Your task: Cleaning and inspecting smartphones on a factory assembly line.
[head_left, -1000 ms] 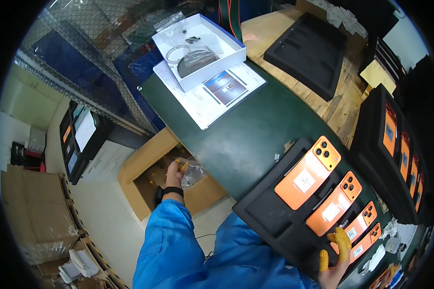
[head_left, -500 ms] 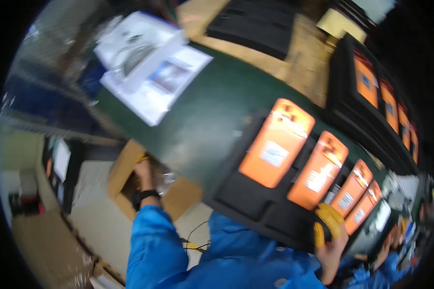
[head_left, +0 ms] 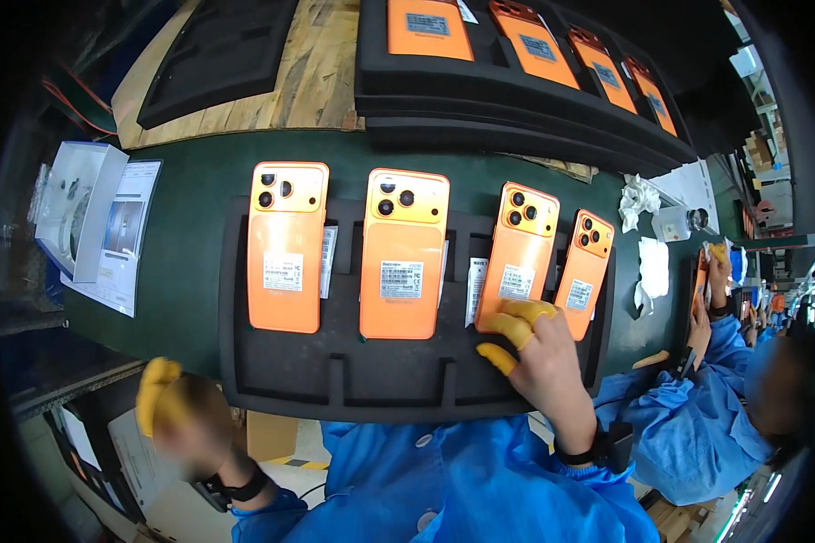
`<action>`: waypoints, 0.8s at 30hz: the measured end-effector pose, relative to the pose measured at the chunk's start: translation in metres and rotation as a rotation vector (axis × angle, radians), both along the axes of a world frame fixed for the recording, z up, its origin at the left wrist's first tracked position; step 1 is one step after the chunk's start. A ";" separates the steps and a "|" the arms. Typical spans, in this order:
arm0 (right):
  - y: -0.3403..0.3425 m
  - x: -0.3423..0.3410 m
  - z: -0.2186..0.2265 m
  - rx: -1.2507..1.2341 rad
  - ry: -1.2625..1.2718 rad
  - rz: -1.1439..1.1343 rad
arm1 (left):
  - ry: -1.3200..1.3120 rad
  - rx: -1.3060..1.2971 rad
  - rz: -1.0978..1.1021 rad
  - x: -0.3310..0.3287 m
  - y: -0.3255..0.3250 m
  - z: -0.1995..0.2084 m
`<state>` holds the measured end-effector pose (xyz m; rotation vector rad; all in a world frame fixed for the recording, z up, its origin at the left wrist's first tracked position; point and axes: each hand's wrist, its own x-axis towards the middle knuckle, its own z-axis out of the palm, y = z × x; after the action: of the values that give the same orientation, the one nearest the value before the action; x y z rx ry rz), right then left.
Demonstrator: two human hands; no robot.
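A black foam tray [head_left: 335, 380] lies on the green table [head_left: 190, 208] in front of me, holding several orange phones face down. My right hand [head_left: 539, 353], with yellow finger cots, rests on the lower end of the third phone [head_left: 516, 253] and on the tray's near side. My left hand [head_left: 177, 421], also with yellow fingertips and blurred, hovers off the table's near left edge beside the tray, holding nothing that I can see. The first phone [head_left: 287, 246] and second phone [head_left: 404, 253] lie untouched.
Stacked black trays with more orange phones [head_left: 516, 45] sit at the back. An empty black tray [head_left: 217, 54] lies on a wooden board. A white box [head_left: 72, 204] and leaflet sit at left. Another person in blue [head_left: 724, 380] works at right beside white cloths [head_left: 643, 199].
My view has swung from the carton below the table to the tray. My left hand came up out of the carton. My right hand moved from the tray's edge onto the third phone.
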<state>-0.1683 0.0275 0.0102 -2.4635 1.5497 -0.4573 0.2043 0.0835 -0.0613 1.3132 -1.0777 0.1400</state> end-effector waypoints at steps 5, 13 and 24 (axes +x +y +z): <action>0.000 0.000 -0.020 -0.092 0.022 0.109 | -0.474 0.280 -0.567 -0.097 -0.013 0.056; 0.000 -0.009 -0.018 -0.047 -0.062 0.070 | -0.802 0.313 -0.850 -0.176 -0.033 0.054; -0.092 -0.076 0.007 0.478 -0.720 -0.205 | -1.043 0.438 -0.944 -0.217 -0.049 0.046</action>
<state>-0.2445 -0.0645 0.0172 -1.5424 1.3790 -0.7863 -0.0126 0.0343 -0.0153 0.9274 -2.6330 -0.1613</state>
